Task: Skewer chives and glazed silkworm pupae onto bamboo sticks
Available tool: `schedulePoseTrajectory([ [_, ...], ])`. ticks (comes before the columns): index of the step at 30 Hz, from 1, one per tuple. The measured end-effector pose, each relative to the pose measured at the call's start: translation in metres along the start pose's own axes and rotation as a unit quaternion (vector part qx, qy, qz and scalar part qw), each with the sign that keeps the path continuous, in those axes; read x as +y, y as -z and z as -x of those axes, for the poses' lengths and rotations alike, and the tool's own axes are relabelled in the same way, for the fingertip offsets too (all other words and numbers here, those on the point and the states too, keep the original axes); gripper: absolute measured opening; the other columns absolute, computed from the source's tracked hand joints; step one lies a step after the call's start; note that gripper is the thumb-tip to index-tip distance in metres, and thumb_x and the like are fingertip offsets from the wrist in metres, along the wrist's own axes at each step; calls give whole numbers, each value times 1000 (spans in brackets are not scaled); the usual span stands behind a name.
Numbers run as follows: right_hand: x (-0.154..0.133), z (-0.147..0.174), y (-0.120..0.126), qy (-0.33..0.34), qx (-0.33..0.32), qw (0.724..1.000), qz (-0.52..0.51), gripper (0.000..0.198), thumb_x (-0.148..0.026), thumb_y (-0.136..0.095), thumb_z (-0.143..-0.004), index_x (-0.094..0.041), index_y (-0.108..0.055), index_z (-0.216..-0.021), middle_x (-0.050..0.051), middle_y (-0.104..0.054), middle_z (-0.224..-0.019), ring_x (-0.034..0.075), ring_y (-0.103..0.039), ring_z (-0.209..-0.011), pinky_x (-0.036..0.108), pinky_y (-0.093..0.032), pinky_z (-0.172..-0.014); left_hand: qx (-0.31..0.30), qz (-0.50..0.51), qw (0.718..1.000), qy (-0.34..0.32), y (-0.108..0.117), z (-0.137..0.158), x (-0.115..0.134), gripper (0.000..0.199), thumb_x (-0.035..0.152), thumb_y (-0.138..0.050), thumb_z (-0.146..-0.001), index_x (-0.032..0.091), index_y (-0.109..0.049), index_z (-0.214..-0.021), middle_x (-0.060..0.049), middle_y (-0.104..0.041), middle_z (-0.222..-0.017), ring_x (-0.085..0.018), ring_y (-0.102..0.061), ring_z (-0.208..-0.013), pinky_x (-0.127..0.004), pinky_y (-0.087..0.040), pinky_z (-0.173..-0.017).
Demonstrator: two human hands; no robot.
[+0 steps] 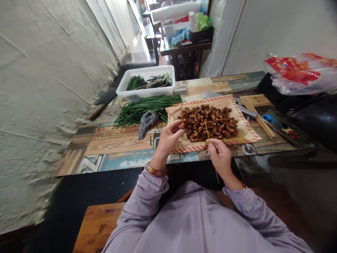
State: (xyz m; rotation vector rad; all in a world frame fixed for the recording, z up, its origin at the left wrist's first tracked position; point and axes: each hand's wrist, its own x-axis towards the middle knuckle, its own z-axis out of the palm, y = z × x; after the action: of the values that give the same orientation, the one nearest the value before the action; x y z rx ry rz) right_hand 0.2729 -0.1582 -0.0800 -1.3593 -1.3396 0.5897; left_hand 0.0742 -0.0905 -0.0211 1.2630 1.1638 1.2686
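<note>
1. Wears a lilac jacket (201, 221), bunched at the wrists, with a bracelet (156, 171) on the left arm.
2. At lower left, includes part of a wooden seat (98, 225), below the surface (116, 146).
3. In the right grip (220, 156), pinches a thin stick (207, 131) snugly between thumb and fingers, slanted, upper tip over the pile and lower end down past the surface's near edge.
4. With the left grip (168, 137), leaves only a narrow gap between thumb and forefinger, right at one brown piece (182, 125) beside the pile; cannot tell if holding it or merely touching it.
5. Between and just beyond both hands, has a heap of glossy brown pieces (207, 121) on paper (249, 131) with a red-striped border.
6. To the left, shows a crumpled grey cloth (146, 123); to the right, a bundle of sticks (259, 121) and a dark phone (286, 130).
7. Behind the cloth, spreads long green stalks (150, 105); just past them, stores more in a white tub (147, 93).
8. At far right, has a red-and-clear plastic bag (302, 73).
9. Farthest off, shows a second table (172, 51) loaded with boxes and packets.
</note>
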Motion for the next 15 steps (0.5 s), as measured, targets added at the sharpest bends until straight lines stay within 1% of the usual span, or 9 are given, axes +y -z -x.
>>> schedulePoseTrajectory([
  [3,1,0,0,13,-2,1000,5,22,-34,-54,-91,-19,-68,-99,0,-68,-68,15,-64,-57,26,-53,-55,-22,48,999,13,-1,0,7,38,25,-77,-66,17,-73,-103,-5,-71,-95,-13,-61,-79,-23,-46,-68],
  [7,-1,0,-1,33,3,999,13,21,-34,-54,-91,-21,-69,-98,-1,-68,-66,16,-64,-56,27,-53,-52,-28,61,998,3,0,-2,9,39,24,-78,-66,20,-74,-104,-2,-68,-86,-10,-54,-67,-21,-41,-58],
  [11,-7,0,0,31,-3,999,10,20,-33,-55,-92,-21,-70,-98,-1,-69,-65,16,-63,-53,27,-53,-50,-35,73,997,21,3,-4,5,38,25,-78,-67,19,-76,-104,0,-67,-77,-9,-51,-61,-21,-40,-56],
  [13,-12,-1,2,26,-17,999,10,20,-32,-54,-94,-21,-70,-100,-1,-70,-66,15,-64,-52,27,-54,-51,-34,87,995,34,4,-3,4,37,25,-78,-69,20,-76,-105,-1,-70,-79,-9,-53,-62,-21,-42,-57],
  [15,-21,-2,4,37,-41,998,17,20,-32,-54,-94,-21,-70,-102,1,-74,-73,16,-68,-58,28,-57,-56,-30,107,993,43,5,-3,3,36,25,-78,-70,20,-77,-105,-3,-73,-87,-10,-58,-69,-21,-45,-60],
])
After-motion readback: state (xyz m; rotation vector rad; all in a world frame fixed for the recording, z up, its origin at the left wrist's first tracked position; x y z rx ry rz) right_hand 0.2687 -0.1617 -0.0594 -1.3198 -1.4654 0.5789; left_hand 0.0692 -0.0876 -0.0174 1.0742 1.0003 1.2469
